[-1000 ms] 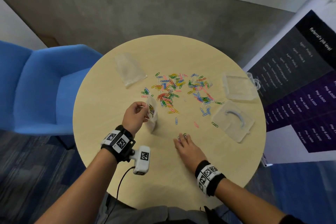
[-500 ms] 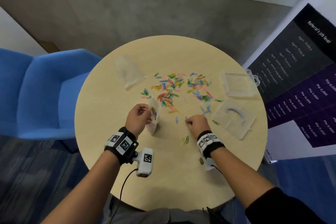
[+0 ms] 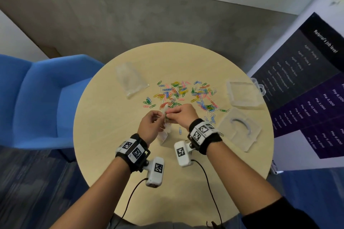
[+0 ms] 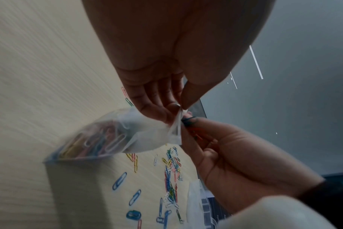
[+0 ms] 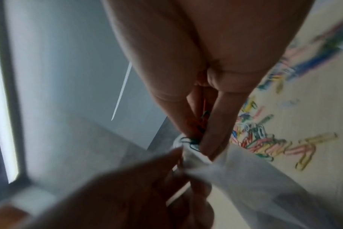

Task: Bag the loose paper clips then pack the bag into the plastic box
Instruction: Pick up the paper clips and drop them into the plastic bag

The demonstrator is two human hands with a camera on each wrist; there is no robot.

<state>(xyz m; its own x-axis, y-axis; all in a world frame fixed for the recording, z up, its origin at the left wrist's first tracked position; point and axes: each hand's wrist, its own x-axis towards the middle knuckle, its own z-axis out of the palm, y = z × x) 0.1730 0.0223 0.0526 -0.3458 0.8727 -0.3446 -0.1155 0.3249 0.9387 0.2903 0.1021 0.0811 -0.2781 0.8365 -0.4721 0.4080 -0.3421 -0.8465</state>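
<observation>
A small clear bag [image 4: 116,137], partly filled with coloured paper clips, stands on the round table with its bottom touching the wood. My left hand [image 3: 150,123] pinches the bag's top edge [image 5: 188,153] between thumb and fingers. My right hand [image 3: 181,115] pinches a few red and green clips [image 5: 196,124] at the bag's mouth. A spread of loose coloured clips [image 3: 186,93] lies just beyond both hands. The clear plastic box [image 3: 243,94] sits at the right, and its lid [image 3: 240,129] lies nearer me.
A second clear bag [image 3: 131,80] lies flat at the table's far left. A blue chair [image 3: 37,98] stands left of the table [image 3: 104,135]. A dark printed banner [image 3: 307,87] leans at the right. Bare wood shows in front of my wrists.
My right hand left the table near the front, picked up clips by the pile, and came left to the bag's mouth. My left hand kept its hold on the bag.
</observation>
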